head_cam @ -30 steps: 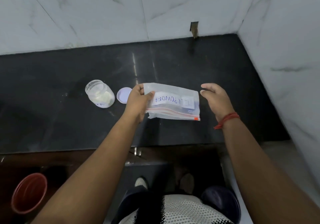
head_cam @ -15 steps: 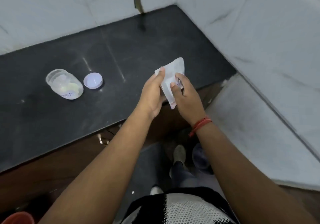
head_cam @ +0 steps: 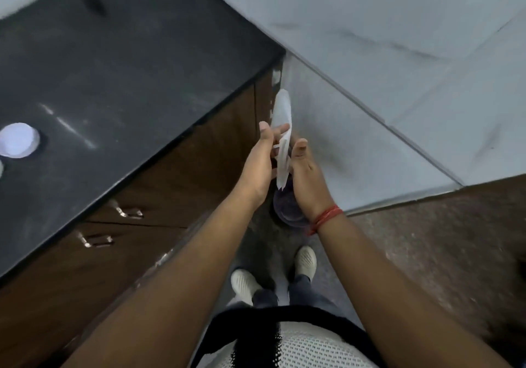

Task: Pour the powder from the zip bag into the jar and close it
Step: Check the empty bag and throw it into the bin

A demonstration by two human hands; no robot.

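The translucent zip bag stands edge-on between my two hands, off the counter past its right end and above the floor. My left hand presses its fingers on the bag's left face. My right hand, with a red thread at the wrist, holds the right face, thumb raised. The jar's white lid lies flat on the black counter at the far left. Only a pale sliver of the jar shows at the frame's left edge.
Brown drawers with metal handles run below the counter. A dark round container stands on the floor right under my hands. White marble wall closes the right side. My feet in pale shoes are below.
Both hands have carried the bag from over the counter to the right, past its end and above the floor. The view has swung right, so the jar has slid out of frame.
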